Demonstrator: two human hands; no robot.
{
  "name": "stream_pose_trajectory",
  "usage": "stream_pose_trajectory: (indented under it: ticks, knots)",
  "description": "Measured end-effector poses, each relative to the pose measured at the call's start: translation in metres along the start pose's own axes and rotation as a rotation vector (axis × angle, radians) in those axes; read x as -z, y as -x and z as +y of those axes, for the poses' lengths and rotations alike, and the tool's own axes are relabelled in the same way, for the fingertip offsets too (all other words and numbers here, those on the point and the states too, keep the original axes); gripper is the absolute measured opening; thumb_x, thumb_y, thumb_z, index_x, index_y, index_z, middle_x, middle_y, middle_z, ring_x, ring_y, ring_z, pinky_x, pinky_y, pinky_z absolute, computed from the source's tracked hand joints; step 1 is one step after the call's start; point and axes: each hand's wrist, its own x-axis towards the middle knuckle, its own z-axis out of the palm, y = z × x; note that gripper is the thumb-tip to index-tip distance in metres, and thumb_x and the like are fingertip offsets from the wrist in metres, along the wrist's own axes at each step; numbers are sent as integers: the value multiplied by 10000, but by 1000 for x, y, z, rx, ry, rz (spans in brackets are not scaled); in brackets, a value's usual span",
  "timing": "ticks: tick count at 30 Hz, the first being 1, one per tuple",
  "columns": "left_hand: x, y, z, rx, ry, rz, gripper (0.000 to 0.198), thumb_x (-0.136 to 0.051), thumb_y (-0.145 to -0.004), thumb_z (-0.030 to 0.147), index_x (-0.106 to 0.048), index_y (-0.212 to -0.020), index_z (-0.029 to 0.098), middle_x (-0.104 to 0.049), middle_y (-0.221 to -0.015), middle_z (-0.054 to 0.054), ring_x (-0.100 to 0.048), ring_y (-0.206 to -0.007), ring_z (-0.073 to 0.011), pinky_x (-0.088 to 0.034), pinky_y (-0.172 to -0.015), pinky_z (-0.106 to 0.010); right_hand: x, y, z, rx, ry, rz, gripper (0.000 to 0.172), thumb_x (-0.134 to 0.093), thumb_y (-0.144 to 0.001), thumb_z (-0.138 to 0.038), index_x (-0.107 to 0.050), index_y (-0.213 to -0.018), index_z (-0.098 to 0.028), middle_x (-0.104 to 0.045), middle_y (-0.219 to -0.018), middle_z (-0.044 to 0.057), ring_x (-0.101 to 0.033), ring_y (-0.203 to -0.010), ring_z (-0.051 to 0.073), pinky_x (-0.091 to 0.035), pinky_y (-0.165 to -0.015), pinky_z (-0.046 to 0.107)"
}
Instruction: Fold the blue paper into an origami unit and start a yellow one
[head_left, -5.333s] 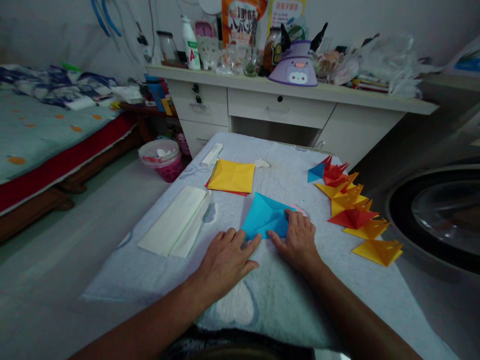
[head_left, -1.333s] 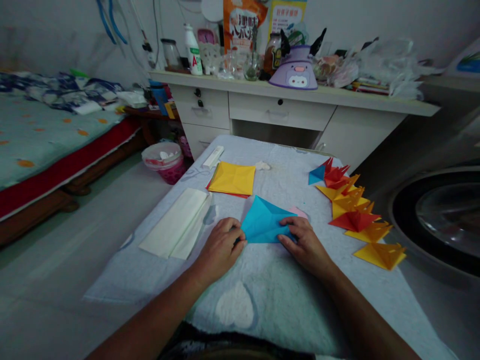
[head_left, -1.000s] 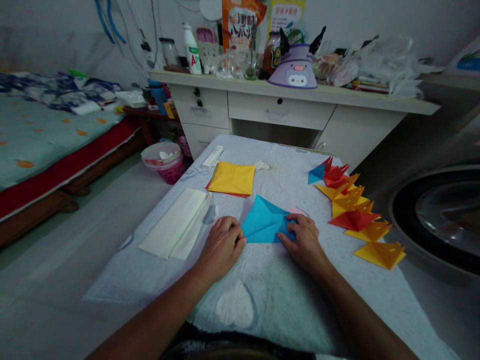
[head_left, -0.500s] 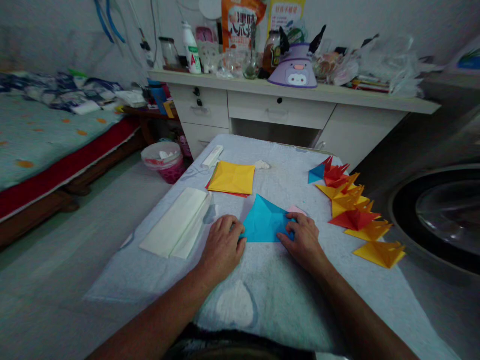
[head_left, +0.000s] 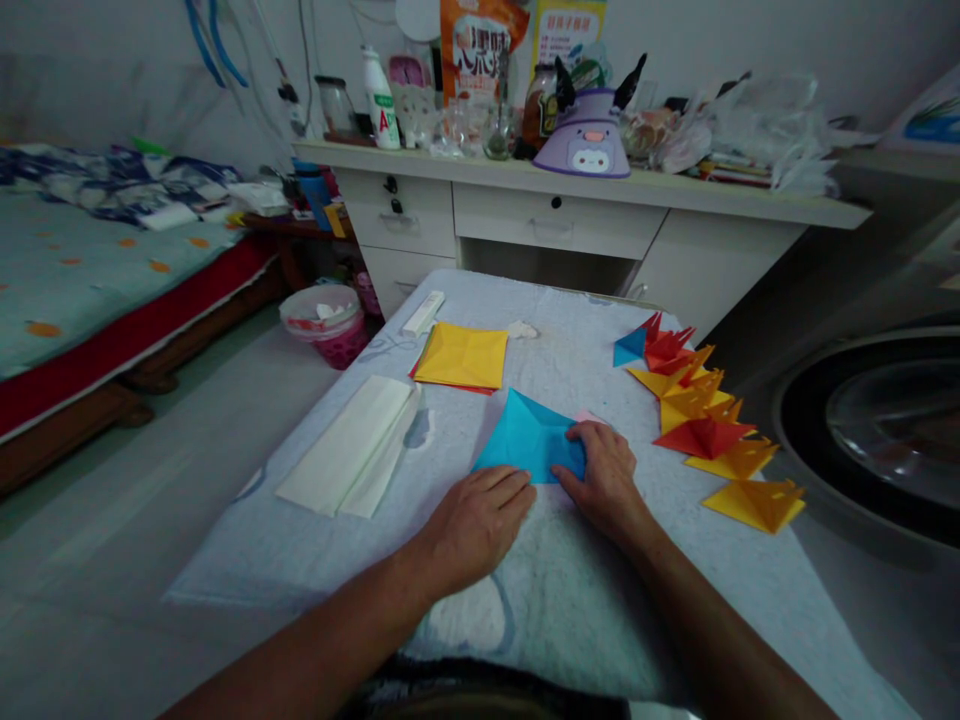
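Note:
A folded blue paper triangle (head_left: 525,443) lies on the cloth-covered table (head_left: 540,590). My right hand (head_left: 604,478) presses its right part flat, fingers spread over the paper. Just below the triangle's lower edge my left hand (head_left: 480,520) rests flat on the cloth, fingers stretched out and touching the fold line. A bit of pink paper (head_left: 589,416) peeks out behind the blue sheet.
A stack of yellow and red square sheets (head_left: 461,357) lies further back. A row of folded paper shapes (head_left: 701,425) runs along the right side. A white folded cloth (head_left: 352,445) sits at left, a white stick (head_left: 422,313) beyond it. Behind stands a cluttered desk (head_left: 570,200).
My left hand has slid from the triangle's left corner to the right along its lower edge and flattened out. The right hand stays pressed on the paper.

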Motion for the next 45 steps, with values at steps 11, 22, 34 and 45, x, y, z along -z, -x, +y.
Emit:
stream_pose_trajectory:
  ticks: [11, 22, 34, 45]
  knots:
    - [1, -2, 3, 28, -49, -87, 218, -507, -922, 169, -618, -1110, 166, -678, -1099, -75, -609, -984, -210, -536, -858, -378, 5, 5, -22, 348, -74, -183, 311, -546, -844, -87, -695, -1077, -231, -655, -947, 61, -516, -909, 222, -310, -876, 411]
    - [11, 20, 3, 58, -112, -67, 220, -499, -920, 148, -622, -1102, 154, -682, -1149, -85, -631, -1015, -225, -557, -861, -383, 9, 8, -19, 467, -64, -215, 318, -570, -856, -120, -693, -1126, -236, -616, -981, 68, -506, -908, 211, -300, -868, 406]
    - [26, 40, 2, 165, -171, 2, 249, -467, -919, 158, -647, -1091, 152, -691, -1166, -93, -637, -1032, -225, -555, -897, -398, 21, 17, -38, 530, 4, -341, 402, -558, -912, -471, -636, -1247, -264, -591, -1125, 109, -477, -1020, 275, -272, -961, 505]
    - [34, 50, 0, 248, -193, 121, 201, -498, -899, 165, -669, -1005, 162, -715, -1073, -83, -634, -971, -234, -540, -879, -422, 12, 18, -41, 552, 27, -358, 545, -484, -900, -603, -577, -1333, -285, -561, -1141, 139, -470, -1036, 306, -297, -926, 517]
